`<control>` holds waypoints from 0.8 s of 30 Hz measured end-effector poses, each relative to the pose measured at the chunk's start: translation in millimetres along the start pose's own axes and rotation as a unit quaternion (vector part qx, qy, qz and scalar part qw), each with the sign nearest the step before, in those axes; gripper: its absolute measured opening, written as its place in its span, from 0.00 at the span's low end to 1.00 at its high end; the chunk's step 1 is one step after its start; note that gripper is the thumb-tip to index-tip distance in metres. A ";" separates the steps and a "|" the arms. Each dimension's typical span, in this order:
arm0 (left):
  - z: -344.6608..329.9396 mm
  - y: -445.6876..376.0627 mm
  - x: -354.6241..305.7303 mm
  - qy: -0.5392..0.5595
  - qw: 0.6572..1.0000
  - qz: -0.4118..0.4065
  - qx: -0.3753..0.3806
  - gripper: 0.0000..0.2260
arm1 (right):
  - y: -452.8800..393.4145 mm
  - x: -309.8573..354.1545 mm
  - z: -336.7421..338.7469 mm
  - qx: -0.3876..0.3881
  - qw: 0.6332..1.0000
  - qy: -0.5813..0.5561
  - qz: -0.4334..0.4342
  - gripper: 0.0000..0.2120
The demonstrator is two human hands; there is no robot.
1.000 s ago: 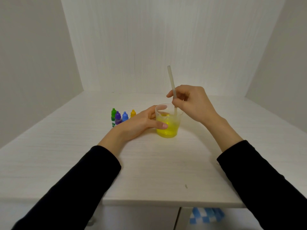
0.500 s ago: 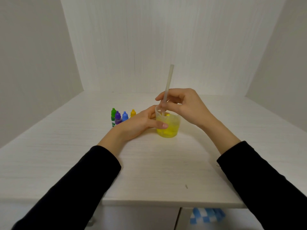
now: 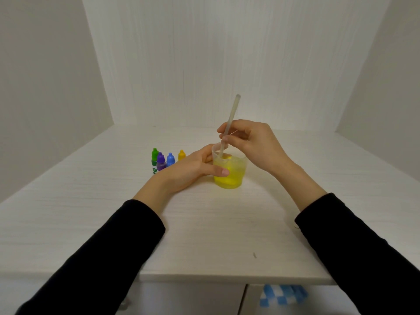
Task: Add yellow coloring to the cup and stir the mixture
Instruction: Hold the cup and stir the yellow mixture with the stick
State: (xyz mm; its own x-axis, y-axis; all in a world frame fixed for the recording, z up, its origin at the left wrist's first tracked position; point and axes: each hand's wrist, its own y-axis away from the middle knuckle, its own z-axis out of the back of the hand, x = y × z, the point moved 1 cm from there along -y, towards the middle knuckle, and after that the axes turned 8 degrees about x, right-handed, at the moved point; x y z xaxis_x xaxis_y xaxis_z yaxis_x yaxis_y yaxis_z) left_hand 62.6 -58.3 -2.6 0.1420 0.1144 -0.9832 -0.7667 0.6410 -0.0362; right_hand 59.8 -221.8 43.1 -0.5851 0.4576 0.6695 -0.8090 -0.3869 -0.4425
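A clear plastic cup (image 3: 235, 172) holding yellow liquid stands on the white table (image 3: 204, 235). My left hand (image 3: 188, 170) wraps the cup's left side, thumb across its front. Above the cup, my right hand (image 3: 254, 144) pinches a pale stirring stick (image 3: 231, 114) whose lower end dips into the liquid at the cup's left; the stick leans with its top to the right. The yellow dropper bottle (image 3: 181, 155) stands capped behind my left hand.
Green (image 3: 155, 161), purple (image 3: 161, 161) and blue (image 3: 170, 159) dropper bottles stand in a cluster left of the cup. Walls close in the table at the back and both sides. The table's front edge runs just below my forearms.
The stick's lower end swept from the cup's right side to its left, and its top tipped from leaning left to leaning right. My left hand and the cup stayed put.
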 end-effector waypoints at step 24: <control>2.0 0.1 1.8 0.004 1.000 0.014 -0.007 0.32 | 7.4 10.7 13.0 0.006 0.999 0.041 0.005 0.09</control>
State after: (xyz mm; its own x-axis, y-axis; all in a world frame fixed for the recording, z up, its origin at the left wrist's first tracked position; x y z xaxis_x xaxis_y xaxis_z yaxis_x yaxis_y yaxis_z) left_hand 64.1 -56.5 -3.9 0.1155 0.1248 -0.9854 -0.7793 0.6265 -0.0120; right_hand 48.3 -230.2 54.8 -0.5954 0.5177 0.6144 -0.8032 -0.4001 -0.4413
